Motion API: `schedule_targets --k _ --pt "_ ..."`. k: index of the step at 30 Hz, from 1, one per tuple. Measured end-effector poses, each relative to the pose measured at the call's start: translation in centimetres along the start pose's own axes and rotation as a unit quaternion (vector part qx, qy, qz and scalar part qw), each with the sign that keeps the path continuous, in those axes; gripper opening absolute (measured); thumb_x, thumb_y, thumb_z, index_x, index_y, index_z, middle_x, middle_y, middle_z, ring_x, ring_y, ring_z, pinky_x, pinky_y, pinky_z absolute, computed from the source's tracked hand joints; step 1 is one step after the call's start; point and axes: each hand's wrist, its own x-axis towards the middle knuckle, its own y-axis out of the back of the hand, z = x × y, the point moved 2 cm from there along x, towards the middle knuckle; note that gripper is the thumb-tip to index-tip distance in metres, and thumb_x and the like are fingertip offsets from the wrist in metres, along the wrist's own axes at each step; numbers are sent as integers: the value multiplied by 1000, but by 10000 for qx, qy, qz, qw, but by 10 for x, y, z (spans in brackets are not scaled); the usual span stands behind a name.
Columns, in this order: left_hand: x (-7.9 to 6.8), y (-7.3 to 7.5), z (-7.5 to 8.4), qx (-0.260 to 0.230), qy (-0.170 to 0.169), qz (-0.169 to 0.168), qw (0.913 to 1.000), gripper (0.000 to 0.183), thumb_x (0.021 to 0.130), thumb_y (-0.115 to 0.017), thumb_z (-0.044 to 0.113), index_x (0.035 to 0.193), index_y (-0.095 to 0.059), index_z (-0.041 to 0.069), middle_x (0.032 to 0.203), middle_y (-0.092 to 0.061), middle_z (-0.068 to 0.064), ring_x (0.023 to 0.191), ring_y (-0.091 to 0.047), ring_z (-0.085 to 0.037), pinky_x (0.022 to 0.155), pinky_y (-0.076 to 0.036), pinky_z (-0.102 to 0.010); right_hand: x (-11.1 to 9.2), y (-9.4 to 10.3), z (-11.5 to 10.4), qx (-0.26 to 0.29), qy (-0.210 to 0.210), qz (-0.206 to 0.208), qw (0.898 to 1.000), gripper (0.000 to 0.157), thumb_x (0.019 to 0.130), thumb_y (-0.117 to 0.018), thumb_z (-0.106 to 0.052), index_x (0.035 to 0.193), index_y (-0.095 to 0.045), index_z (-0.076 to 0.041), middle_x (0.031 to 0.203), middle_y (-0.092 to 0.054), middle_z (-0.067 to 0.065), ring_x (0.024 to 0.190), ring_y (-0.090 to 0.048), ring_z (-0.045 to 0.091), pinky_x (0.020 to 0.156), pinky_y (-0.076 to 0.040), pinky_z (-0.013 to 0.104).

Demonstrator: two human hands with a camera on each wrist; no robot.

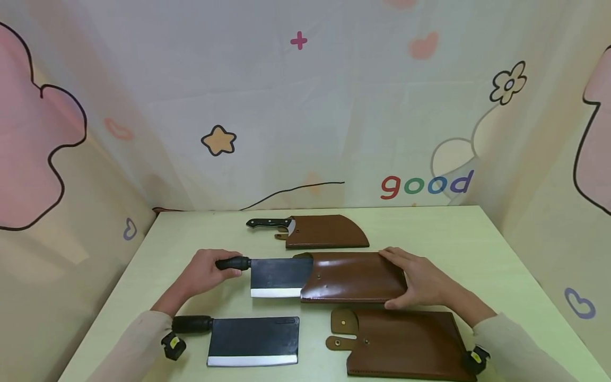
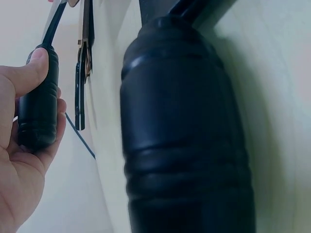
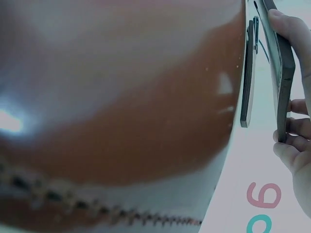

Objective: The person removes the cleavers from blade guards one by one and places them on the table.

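Pale greenish-yellow table (image 1: 431, 225), boxed in by a cartoon-print cloth backdrop (image 1: 267, 90) with a star, hearts, a flower and "good" in coloured letters. At the back sits a black-handled knife (image 1: 269, 223) tucked in its own brown cover (image 1: 329, 232).

The front half of the held cleaver's blade is out of sight inside the sheath, so no clue how its tip sits. The right wrist camera (image 1: 476, 359) blocks a corner of the spare sheath (image 1: 406, 339), and the right wrist view is mostly blurry brown leather.

Hands are well apart: left hand (image 1: 207, 270) wrapped round the black handle of the cleaver (image 1: 277, 273), right hand (image 1: 422, 278) gripping the closed end of the glossy brown sheath (image 1: 358, 278). So the cleaver's between them, partway in. The second cleaver (image 1: 253, 339) lies bare up front, left of the spare sheath.
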Motion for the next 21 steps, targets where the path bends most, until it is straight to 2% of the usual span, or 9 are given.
schedule_targets --k 15,21 --pt "-9 9 -13 15 182 -38 9998 42 91 -80 26 128 -72 7 121 -72 -14 91 -61 -21 74 -46 -36 -11 7 11 -88 -115 73 9999 116 64 -87 -69 151 -47 -4 151 -48 21 129 -56 42 95 -52 57" --pt "-13 15 -16 63 143 -7 9999 43 90 -80 27 127 -72 6 120 -73 -14 89 -60 -20 72 -45 -36 -17 10 16 -105 -157 101 9998 116 63 -89 -66 151 -46 -4 151 -48 21 130 -55 42 96 -52 56"
